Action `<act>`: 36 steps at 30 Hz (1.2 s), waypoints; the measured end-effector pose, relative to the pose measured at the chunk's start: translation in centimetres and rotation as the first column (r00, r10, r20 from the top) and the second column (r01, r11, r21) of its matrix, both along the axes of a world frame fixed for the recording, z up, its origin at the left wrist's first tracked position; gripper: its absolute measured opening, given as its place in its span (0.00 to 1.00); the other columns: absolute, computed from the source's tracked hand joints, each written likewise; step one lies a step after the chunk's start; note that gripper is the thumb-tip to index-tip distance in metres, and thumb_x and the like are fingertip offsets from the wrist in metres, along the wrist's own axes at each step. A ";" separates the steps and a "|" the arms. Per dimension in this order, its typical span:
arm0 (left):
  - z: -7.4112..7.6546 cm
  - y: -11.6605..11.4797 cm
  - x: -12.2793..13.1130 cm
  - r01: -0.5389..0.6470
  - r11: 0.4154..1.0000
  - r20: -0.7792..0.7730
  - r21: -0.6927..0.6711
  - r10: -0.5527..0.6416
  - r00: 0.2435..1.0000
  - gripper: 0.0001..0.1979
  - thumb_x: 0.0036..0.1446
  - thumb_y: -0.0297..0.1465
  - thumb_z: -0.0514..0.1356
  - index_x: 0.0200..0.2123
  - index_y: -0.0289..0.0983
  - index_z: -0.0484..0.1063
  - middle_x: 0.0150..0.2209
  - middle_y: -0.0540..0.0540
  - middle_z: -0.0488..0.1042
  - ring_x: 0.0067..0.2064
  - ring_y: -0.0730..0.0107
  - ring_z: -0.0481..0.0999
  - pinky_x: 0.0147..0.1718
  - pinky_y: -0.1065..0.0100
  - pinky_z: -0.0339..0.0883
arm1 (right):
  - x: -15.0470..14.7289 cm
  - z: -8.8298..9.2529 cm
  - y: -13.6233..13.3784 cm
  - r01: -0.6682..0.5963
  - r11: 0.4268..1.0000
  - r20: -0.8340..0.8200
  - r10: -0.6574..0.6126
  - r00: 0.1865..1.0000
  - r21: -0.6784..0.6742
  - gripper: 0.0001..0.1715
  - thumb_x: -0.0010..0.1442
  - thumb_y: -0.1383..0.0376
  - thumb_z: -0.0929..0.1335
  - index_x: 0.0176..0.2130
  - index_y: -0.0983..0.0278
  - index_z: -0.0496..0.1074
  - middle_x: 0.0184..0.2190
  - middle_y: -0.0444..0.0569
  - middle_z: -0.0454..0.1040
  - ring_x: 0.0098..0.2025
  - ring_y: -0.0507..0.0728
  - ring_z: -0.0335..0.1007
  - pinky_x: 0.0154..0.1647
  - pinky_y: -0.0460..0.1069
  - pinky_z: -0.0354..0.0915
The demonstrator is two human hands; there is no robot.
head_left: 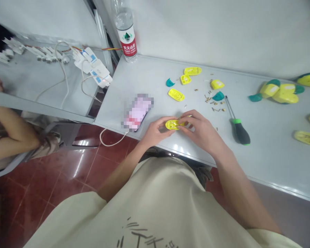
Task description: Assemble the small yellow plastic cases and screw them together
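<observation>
Near the table's front edge, my left hand [157, 131] grips the left end of a yellow plastic shell [172, 124], its hollow side up with small metal parts inside. My right hand [196, 127] bends over the shell's right end, thumb and fingertips pinched on it or on a small part in it; which one I cannot make out. Beyond the hands lie another open yellow shell [176, 95], a green curved piece [169, 82] and several small brass-coloured parts [209, 98]. A green-and-black screwdriver [240, 132] rests to the right of my right hand.
A phone [138, 112] with a white cable lies left of my hands. A water bottle [127, 38] stands at the back left corner. Several yellow-and-green pieces [285, 93] are at the right. Chargers and a power strip [99, 72] sit on the neighbouring table, beside another person's arm [12, 132].
</observation>
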State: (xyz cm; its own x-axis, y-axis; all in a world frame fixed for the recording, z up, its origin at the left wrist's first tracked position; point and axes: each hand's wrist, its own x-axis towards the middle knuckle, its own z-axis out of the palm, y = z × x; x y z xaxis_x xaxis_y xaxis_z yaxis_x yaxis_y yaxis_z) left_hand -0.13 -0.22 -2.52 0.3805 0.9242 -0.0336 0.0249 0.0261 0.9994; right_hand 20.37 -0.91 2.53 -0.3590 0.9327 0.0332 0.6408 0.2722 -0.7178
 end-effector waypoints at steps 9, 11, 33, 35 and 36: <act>-0.2 -0.2 0.0 0.011 1.000 -0.046 -0.004 -0.011 0.999 0.23 0.55 0.33 0.68 0.55 0.40 0.73 0.53 0.44 0.77 0.52 0.66 0.78 0.54 0.67 0.71 | -0.7 0.2 0.1 0.016 0.998 0.020 -0.017 1.000 0.063 0.08 0.66 0.64 0.66 0.43 0.61 0.74 0.48 0.55 0.71 0.51 0.62 0.70 0.52 0.58 0.68; -0.1 -0.2 0.1 0.014 1.000 -0.066 0.004 -0.013 0.998 0.22 0.56 0.32 0.67 0.55 0.41 0.73 0.53 0.45 0.78 0.52 0.67 0.78 0.54 0.68 0.71 | -0.9 0.4 0.1 0.016 0.998 0.034 -0.018 0.999 0.057 0.09 0.66 0.63 0.65 0.43 0.62 0.74 0.48 0.55 0.71 0.50 0.62 0.71 0.52 0.58 0.68; -0.2 -0.6 0.5 0.010 0.983 -0.247 0.181 0.035 0.968 0.22 0.57 0.27 0.64 0.56 0.41 0.72 0.52 0.46 0.78 0.51 0.69 0.79 0.54 0.68 0.71 | -2.4 0.0 0.0 0.130 0.991 0.148 -0.125 0.981 -0.025 0.07 0.65 0.64 0.64 0.37 0.62 0.71 0.50 0.57 0.73 0.47 0.63 0.74 0.47 0.58 0.70; -0.1 -0.6 0.6 0.003 0.982 -0.251 0.191 0.046 0.967 0.22 0.57 0.27 0.64 0.56 0.41 0.72 0.52 0.46 0.79 0.50 0.69 0.79 0.54 0.68 0.71 | -2.3 -0.1 0.0 0.114 0.993 0.157 -0.109 0.982 -0.023 0.08 0.66 0.63 0.62 0.38 0.63 0.70 0.51 0.58 0.72 0.49 0.63 0.73 0.47 0.58 0.69; 0.0 -0.6 0.7 0.001 0.981 -0.254 0.193 0.049 0.966 0.22 0.57 0.27 0.64 0.55 0.40 0.73 0.52 0.46 0.79 0.50 0.69 0.79 0.54 0.68 0.72 | -2.2 -0.2 0.0 0.109 0.994 0.162 -0.103 0.981 -0.026 0.08 0.66 0.63 0.62 0.39 0.63 0.70 0.51 0.59 0.71 0.49 0.64 0.73 0.47 0.58 0.69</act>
